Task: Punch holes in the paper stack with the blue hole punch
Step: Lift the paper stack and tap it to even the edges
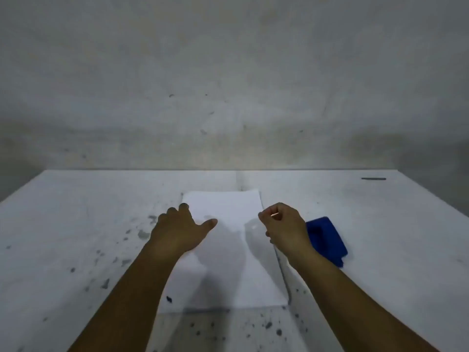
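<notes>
A white paper stack (228,252) lies flat in the middle of the table, long side running away from me. My left hand (179,228) rests on the stack's left edge, fingers spread, thumb pointing right across the sheet. My right hand (284,226) hovers over the stack's right edge with fingers curled in; it seems to hold nothing. The blue hole punch (327,238) sits on the table just right of my right hand, partly hidden behind the wrist.
The table (88,224) is white with dark specks and stains, mostly at front and left. A thin dark stick (373,178) lies at the far right near the back edge. A bare grey wall (228,85) stands behind the table.
</notes>
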